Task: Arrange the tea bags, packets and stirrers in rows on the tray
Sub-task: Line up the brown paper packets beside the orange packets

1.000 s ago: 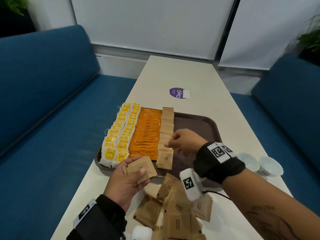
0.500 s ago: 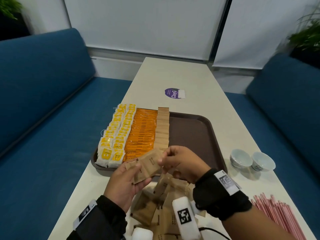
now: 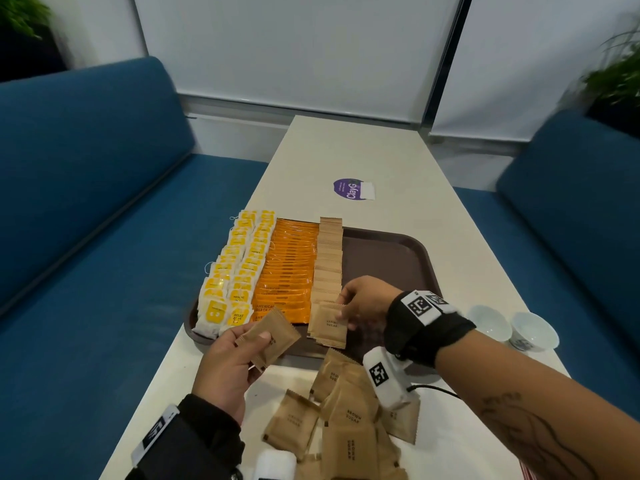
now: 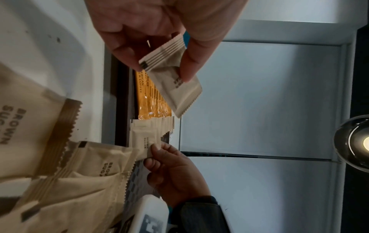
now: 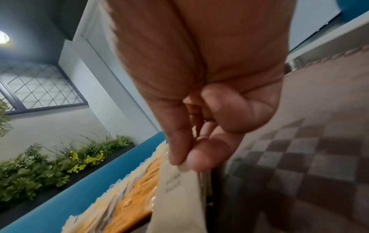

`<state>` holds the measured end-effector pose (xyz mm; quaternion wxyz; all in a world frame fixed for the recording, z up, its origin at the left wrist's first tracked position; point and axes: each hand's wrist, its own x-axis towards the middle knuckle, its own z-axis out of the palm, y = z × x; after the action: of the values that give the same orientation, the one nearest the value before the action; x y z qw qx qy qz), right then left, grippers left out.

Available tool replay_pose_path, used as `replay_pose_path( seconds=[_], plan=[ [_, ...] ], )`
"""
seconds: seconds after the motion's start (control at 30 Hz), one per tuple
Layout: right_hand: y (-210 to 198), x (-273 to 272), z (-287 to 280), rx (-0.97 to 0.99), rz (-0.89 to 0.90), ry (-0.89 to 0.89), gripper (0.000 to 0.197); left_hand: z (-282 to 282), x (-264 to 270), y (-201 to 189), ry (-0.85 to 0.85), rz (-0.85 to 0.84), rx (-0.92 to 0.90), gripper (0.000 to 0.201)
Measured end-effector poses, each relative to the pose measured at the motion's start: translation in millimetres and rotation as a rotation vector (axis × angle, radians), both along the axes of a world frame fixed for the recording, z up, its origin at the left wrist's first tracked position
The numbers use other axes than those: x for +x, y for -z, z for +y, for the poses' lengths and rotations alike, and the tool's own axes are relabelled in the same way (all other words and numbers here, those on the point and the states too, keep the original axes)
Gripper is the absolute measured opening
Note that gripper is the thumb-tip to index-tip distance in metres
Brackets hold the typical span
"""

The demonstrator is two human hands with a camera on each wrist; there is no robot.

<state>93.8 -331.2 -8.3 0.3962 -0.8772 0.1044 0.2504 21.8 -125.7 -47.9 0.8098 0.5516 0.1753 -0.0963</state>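
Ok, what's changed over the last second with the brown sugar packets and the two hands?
The right hand came back to the left hand, took a brown sugar packet from it, and has carried it to the near end of the brown row on the tray, still pinching it. The left hand keeps holding another packet. The tea bags, orange packets and loose pile are unchanged.

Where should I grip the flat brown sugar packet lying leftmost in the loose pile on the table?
Judging by its pose, pinch the flat brown sugar packet by its free left crimped edge, coming from the left and above: it lies flat on the white table, its right side against other packets.
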Motion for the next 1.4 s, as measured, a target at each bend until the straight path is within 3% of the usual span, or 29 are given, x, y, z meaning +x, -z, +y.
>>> replay_pose_path(
  seconds=[0.37,0.57,0.67,0.77,0.97,1.07,1.17,1.23,1.4],
  plan=[
    [9,17,13,-0.093,0.059,-0.007,0.019,-3,-1,5,0.052,0.026,-0.072,0.016],
    [1,15,9,-0.146,-0.139,-0.016,0.021,-9,-4,-1,0.080,0.020,-0.071,0.015],
    [-22,-8,8,-0.003,-0.211,-0.039,0.026,-13,-5,-6,0.077,0.010,-0.085,0.015],
    [-36,-40,9,0.207,-0.174,-0.090,0.024,-19,-8,-12,0.072,-0.012,-0.106,0.015],
    [-17,-77,20,0.431,-0.192,0.026,0.022,-35,-14,-25,0.105,-0.078,-0.108,0.019],
    [-16,-77,15,0.504,-0.319,0.229,0.013,-31,-14,-29,0.133,-0.109,0.020,0.015],
    [-9,-70,1,0.326,-0.427,0.323,0.014,-18,-14,-27,0.173,-0.149,0.229,0.017],
    [2,-66,-6,0.204,-0.390,0.319,0.013,-9,-14,-24,0.225,-0.188,0.359,0.021],
    [18,-58,-3,0.125,-0.201,0.232,0.010,-2,-13,-11,0.389,-0.200,0.590,0.024]
  ],
)
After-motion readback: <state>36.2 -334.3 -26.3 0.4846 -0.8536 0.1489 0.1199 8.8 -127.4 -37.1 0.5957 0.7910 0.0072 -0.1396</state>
